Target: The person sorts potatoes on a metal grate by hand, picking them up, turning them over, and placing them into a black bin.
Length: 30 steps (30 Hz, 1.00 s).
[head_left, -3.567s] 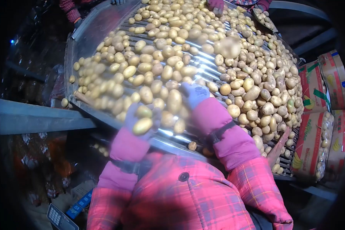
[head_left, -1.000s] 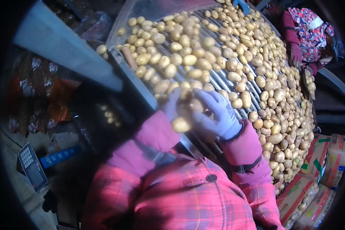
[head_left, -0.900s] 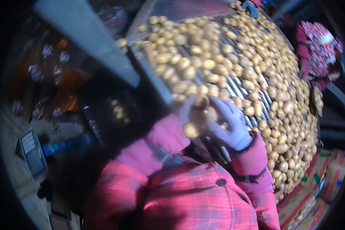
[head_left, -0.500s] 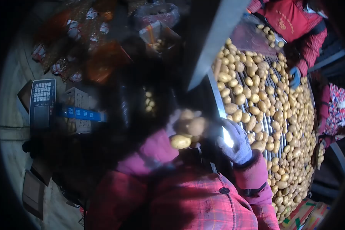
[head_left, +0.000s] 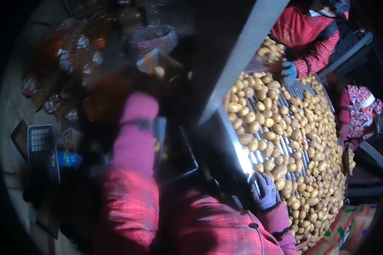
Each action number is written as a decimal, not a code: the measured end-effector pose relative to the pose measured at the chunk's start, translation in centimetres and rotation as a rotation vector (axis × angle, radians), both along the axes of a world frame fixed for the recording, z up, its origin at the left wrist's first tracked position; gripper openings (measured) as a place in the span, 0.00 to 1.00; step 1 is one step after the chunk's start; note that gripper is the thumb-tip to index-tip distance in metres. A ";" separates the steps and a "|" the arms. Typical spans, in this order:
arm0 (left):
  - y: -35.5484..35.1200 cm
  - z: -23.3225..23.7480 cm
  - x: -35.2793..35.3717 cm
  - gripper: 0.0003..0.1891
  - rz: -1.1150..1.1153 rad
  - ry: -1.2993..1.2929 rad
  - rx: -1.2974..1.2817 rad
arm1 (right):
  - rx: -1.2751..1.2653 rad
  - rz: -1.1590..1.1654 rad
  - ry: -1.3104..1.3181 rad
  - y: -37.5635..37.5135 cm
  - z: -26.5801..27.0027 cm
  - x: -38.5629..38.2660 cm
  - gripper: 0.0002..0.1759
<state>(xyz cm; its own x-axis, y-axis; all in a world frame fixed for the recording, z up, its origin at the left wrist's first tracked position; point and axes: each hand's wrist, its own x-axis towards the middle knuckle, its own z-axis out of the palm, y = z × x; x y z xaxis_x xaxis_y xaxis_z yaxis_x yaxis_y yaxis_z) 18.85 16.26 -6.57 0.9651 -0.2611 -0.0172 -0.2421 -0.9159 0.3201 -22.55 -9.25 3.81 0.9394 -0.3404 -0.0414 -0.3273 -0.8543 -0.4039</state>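
My left arm, in a pink and red checked sleeve [head_left: 134, 144], reaches out toward the upper left. Dark shadow and blur swallow the hand beyond the cuff, so its fingers and anything in them cannot be made out. Just past it, a blurred potato [head_left: 158, 71] shows at a pale open box or bag [head_left: 145, 64]. My right hand [head_left: 266, 193], in a grey-purple glove, rests at the metal edge of a roller conveyor [head_left: 244, 159]. Its fingers are slightly bent and apart, close to many potatoes [head_left: 281, 172], with none seen in its grasp.
A slanted metal beam [head_left: 242, 55] crosses above the conveyor. Two co-workers stand along its far side, one with a blue-gloved hand [head_left: 289, 73] near the potatoes. Keypad scales [head_left: 42, 146], net sacks [head_left: 66, 63] and a plastic-lined container [head_left: 155, 38] are at the left.
My left hand, which held several potatoes before my chest, has swung away to the upper left. My right hand stays by the conveyor edge, lower in view. The co-worker's blue-gloved hand has moved left.
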 end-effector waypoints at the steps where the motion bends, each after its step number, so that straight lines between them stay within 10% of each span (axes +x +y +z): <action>1: -0.3 -0.6 1.6 0.20 0.020 0.049 -0.106 | -0.061 0.088 -0.052 -0.4 0.7 -0.6 0.23; 6: -2.2 -5.3 4.1 0.20 -0.177 0.185 -0.217 | -0.135 -0.275 -0.127 -3.2 -2.6 -7.2 0.23; 10: -3.3 -11.3 0.3 0.20 -0.906 0.279 -0.286 | -0.084 -0.443 0.024 -4.2 -3.3 -12.8 0.30; 12: -6.4 -0.8 -9.9 0.22 0.170 1.399 -1.335 | 0.025 -0.491 0.095 -2.7 -2.5 -12.2 0.35; 14: -10.0 1.8 -14.3 0.20 0.053 1.198 -1.019 | 0.118 -0.542 0.125 -1.9 -3.9 -11.3 0.39; 20: -17.4 4.6 -23.7 0.22 -1.311 0.257 -0.751 | -0.171 -0.491 0.243 -4.3 -5.3 -5.5 0.35; 24: -21.5 3.7 -27.6 0.24 -1.486 0.066 -0.524 | -0.221 -0.364 -0.049 -9.4 -10.3 -3.1 0.27; 30: -23.3 2.8 -25.6 0.25 -1.241 0.037 -0.282 | -0.345 -0.688 -0.335 -10.9 -3.7 -11.5 0.21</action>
<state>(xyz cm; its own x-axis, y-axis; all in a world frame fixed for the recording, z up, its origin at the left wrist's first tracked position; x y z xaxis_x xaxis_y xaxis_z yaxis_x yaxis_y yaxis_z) -6.74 -7.05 -3.80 0.0711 -0.9838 0.1644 -0.8709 0.0191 0.4911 -34.07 -20.16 0.07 0.4617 -0.7843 0.4144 -0.7297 -0.6014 -0.3253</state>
